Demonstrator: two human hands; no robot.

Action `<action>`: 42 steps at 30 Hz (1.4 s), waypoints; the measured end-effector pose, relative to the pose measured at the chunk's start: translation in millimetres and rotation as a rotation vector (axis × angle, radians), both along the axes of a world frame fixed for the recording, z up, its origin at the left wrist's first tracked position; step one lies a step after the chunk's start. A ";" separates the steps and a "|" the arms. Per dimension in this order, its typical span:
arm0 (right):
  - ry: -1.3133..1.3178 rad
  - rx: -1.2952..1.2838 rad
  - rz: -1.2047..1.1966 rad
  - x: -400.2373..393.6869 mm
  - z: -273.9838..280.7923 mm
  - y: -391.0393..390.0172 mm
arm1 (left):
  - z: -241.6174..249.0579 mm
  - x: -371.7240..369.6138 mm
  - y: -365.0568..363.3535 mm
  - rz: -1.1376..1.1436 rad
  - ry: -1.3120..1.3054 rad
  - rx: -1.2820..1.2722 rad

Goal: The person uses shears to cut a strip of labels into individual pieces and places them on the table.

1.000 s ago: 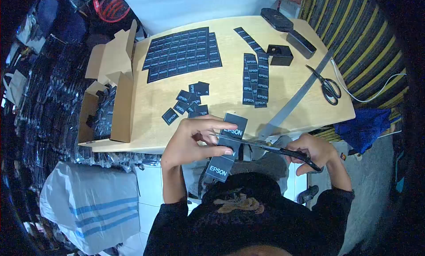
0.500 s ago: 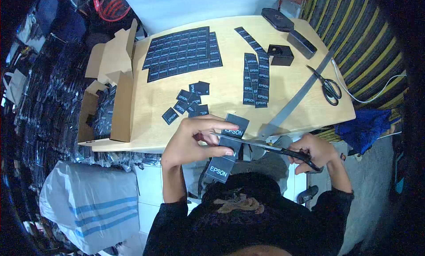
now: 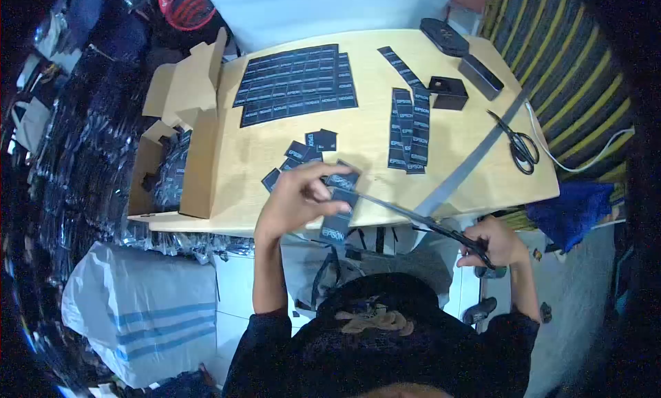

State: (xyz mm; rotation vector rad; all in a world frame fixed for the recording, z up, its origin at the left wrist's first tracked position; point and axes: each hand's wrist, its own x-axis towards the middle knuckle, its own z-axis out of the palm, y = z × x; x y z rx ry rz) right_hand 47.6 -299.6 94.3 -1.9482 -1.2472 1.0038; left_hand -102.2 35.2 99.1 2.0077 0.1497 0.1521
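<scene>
Between the thumb and fingers of my left hand (image 3: 292, 202) is a short strip of black EPSON labels (image 3: 336, 224), just over the table's near edge. My right hand (image 3: 497, 243) grips the black handles of a pair of scissors (image 3: 441, 227). The blades point left, their tips at the strip between my index finger and thumb; they look nearly closed. Behind my left hand lie several cut square labels (image 3: 297, 150) in a loose pile, partly hidden by it.
Label sheets (image 3: 296, 78) lie at the back of the table, with uncut strips (image 3: 418, 129) to their right. An open cardboard box (image 3: 200, 167) holds labels at left. A long metal ruler (image 3: 468, 162), second scissors (image 3: 518, 147) and black cases (image 3: 444, 38) occupy the right side.
My left hand has moved slightly up with the label strip, towards the table. The scissors' blades have come closer together. The whole view has shifted a little.
</scene>
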 end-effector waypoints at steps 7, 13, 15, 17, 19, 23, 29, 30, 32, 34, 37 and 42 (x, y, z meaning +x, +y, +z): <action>0.009 0.094 -0.198 -18.3 -37.0 -17.2 | -37.9 0.7 69.6 0.161 0.075 0.249; 0.143 0.411 -0.443 -61.2 -55.0 41.4 | -10.1 -10.6 34.8 0.270 -0.082 -0.009; 0.330 0.549 -0.496 -75.5 -49.6 75.4 | -1.4 -10.7 -3.1 0.200 -0.076 -0.246; 0.419 0.568 -0.520 -81.5 -45.3 100.3 | -9.7 -5.7 -35.7 0.129 -0.187 -0.201; 0.412 0.661 -0.551 -83.5 -42.4 120.1 | -7.2 -4.3 -52.4 0.121 -0.183 -0.386; 0.487 0.655 -0.581 -77.6 -19.8 126.8 | -11.9 -6.7 -69.7 0.237 -0.421 -0.478; 0.481 0.647 -0.513 -67.6 -24.5 120.5 | -11.6 -14.6 -71.9 0.057 -0.228 -0.263; 0.491 0.703 -0.479 -67.9 -30.2 117.9 | -14.2 -12.3 -72.3 0.130 -0.256 -0.409; 0.450 0.765 -0.393 -61.2 -45.7 106.3 | -11.0 -12.7 -66.5 0.163 -0.260 -0.381; 0.486 0.691 -0.363 -57.4 -37.2 86.5 | -7.8 -13.1 -59.5 0.191 -0.309 -0.333; 0.437 0.503 -0.301 -47.4 -31.3 55.8 | 0.3 -15.4 -48.1 0.183 -0.344 -0.212; 0.378 0.178 -0.206 -36.5 -25.5 11.0 | 17.8 -16.4 -36.2 0.208 -0.348 -0.197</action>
